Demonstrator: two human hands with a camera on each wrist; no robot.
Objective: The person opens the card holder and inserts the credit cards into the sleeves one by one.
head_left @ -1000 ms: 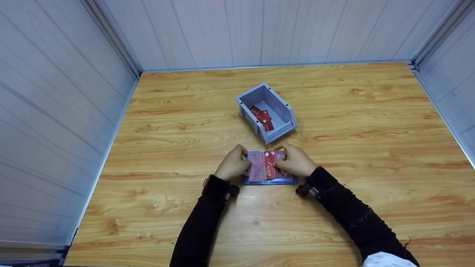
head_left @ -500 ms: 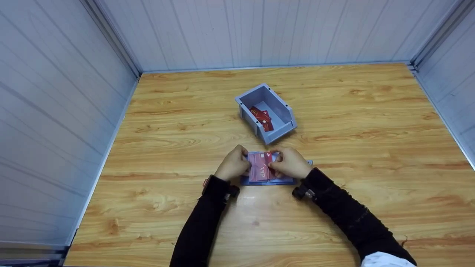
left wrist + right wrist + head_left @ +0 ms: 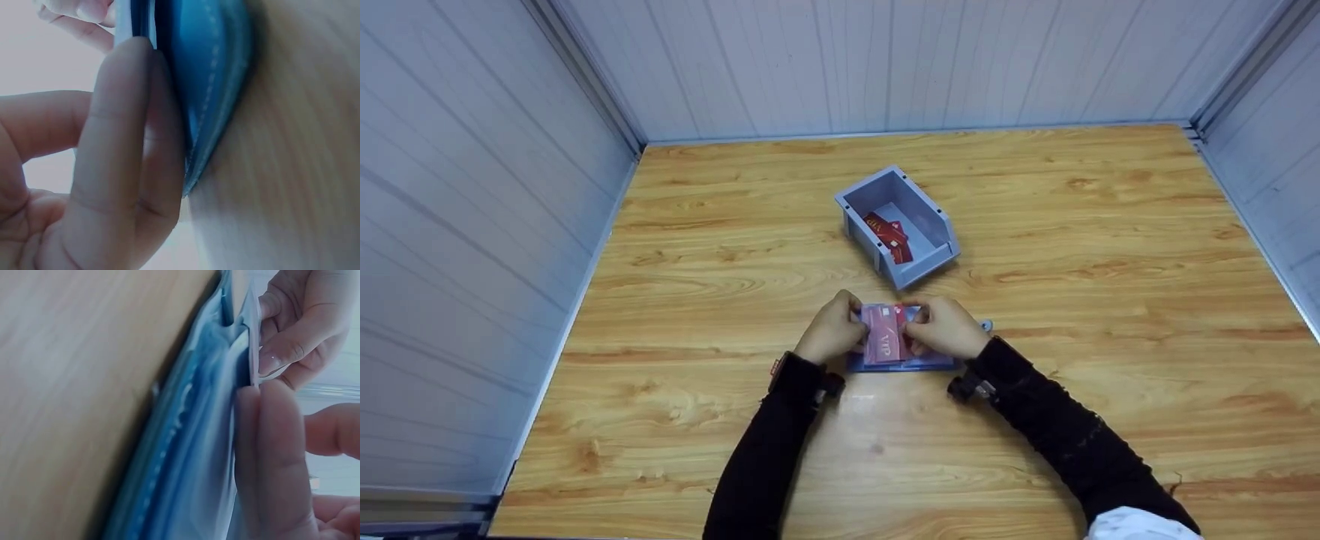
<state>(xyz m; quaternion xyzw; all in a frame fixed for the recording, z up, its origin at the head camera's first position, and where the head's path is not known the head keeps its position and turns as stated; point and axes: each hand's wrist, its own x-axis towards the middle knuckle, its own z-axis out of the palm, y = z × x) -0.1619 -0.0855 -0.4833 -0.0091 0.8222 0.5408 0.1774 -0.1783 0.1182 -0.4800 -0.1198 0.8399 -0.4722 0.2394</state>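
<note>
Head view: a person in black sleeves point(image 3: 757, 465) is working with both hands at a wooden table point(image 3: 660, 435). A blue holder point(image 3: 896, 368) is lying near the middle, between the hands. The red card point(image 3: 901, 319), marked VIP, is sitting mostly inside the holder's clear pocket point(image 3: 871, 349), a narrow red strip showing along its right side. The left hand point(image 3: 830, 328) is pinching the pocket's left edge. The right hand point(image 3: 954, 328) is pinching the card's exposed edge. Just beyond the holder, a grey bin point(image 3: 928, 267) is standing at an angle, more red cards point(image 3: 889, 238) lying inside it. A small round metallic piece point(image 3: 986, 325) is showing beside the right hand.

Left wrist view: the left fingers are lying close together, their tips meeting the pocket's edge. The holder's blue cover is curving beside them, pale stitching point(image 3: 211, 90) running along its border. The right hand's fingers are appearing at the upper left.

Right wrist view: the right fingertips are pressing narrowly together beside the blurred, layered holder. The left hand is reaching in at the upper right, its fingers bending at the holder's far side.
</note>
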